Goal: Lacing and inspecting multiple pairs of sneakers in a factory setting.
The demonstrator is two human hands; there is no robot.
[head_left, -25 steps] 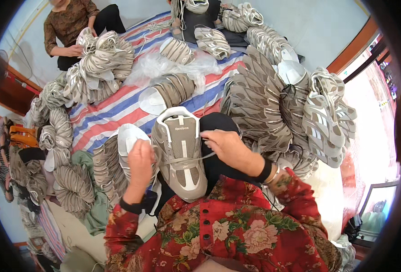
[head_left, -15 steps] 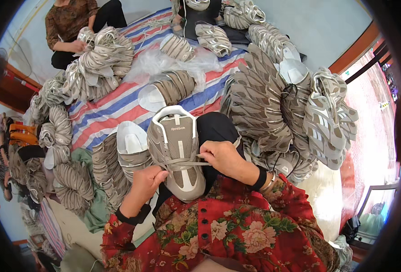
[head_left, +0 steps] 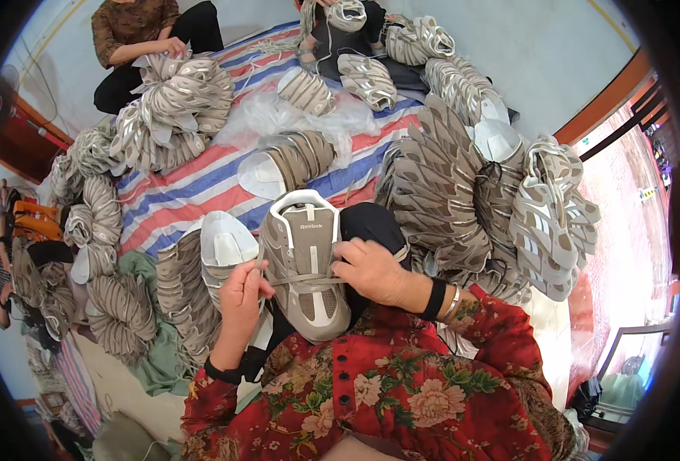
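a: where's the work at?

b: i see lacing in hand. the grey shoe [head_left: 307,269] lies on the lap, sole up. my left hand [head_left: 241,296] pinches the lace [head_left: 297,280] shut; my right hand [head_left: 370,269] presses the shoe's edge, closed on the lace's other end.

a: next?

b: i judge a firm, even pull. counted: one shoe, one lace, two hands; bundled shoes [head_left: 447,177] too many to count.
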